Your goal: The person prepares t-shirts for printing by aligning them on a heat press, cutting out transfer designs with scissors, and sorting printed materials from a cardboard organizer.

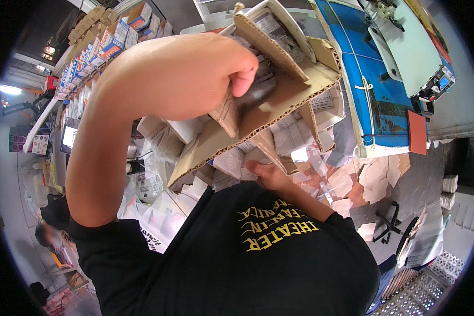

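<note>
A brown corrugated cardboard divider (279,113), with cross pieces slotted through it, is tilted in front of my chest. White printed cartons and wrapped packets (289,134) sit between its pieces. My left hand (216,73) reaches over the top with curled fingers, closed on one of the cardboard cross pieces (227,117); most of its fingertips are hidden. Below the divider's near edge, my right hand (272,176) rests against a white packet (230,162). Its thumb shows, but its other fingers are hidden.
Stacked small cartons (105,45) line a shelf at the far left. A blue-topped table (363,79) tied with white cord stands at the right, a machine (437,87) beyond it. Cardboard sheets (371,179) are scattered on the floor. A person (52,239) is at lower left.
</note>
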A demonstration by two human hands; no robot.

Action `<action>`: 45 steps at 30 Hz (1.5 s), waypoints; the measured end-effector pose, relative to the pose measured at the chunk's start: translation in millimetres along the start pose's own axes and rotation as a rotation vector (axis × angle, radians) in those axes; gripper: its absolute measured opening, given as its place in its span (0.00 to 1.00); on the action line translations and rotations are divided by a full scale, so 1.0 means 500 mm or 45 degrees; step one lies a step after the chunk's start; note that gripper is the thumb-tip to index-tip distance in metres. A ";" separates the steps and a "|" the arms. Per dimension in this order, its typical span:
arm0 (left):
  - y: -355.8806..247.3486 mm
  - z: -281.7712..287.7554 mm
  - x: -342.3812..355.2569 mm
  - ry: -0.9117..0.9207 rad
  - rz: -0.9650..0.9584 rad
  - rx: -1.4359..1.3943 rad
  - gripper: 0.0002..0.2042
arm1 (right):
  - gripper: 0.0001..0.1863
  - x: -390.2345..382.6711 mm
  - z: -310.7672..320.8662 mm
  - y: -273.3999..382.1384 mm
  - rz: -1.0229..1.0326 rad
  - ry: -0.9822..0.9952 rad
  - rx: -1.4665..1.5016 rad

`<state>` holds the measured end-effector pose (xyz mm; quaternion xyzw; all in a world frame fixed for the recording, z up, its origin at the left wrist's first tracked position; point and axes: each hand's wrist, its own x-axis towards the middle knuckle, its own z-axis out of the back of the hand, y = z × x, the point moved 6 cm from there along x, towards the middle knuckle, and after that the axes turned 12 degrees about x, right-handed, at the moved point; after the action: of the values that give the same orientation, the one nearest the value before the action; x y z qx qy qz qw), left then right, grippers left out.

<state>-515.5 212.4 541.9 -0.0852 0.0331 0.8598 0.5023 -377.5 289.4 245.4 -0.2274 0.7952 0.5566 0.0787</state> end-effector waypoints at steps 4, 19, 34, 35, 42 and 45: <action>0.009 0.008 -0.007 0.131 0.196 -0.080 0.11 | 0.23 0.003 0.003 -0.022 -0.062 0.054 0.096; 0.003 -0.029 0.006 0.071 0.142 0.007 0.10 | 0.17 -0.001 0.001 -0.007 0.030 0.089 -0.055; -0.047 0.080 -0.094 -0.472 -0.039 -0.058 0.14 | 0.15 -0.027 -0.001 0.049 0.557 0.144 -0.623; -0.042 0.091 -0.115 -0.496 0.053 -0.082 0.13 | 0.15 -0.034 -0.008 0.056 0.610 0.169 -0.641; 0.005 0.078 -0.170 -0.391 0.473 -0.139 0.07 | 0.14 0.016 0.029 -0.017 0.750 -0.029 -0.299; 0.030 0.034 -0.176 -0.281 0.561 -0.138 0.06 | 0.15 0.021 0.018 0.004 0.732 -0.071 -0.210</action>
<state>-488.4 132.0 573.8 -0.0084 -0.0504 0.9532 0.2980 -389.0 295.4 239.7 0.0169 0.7767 0.6247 -0.0789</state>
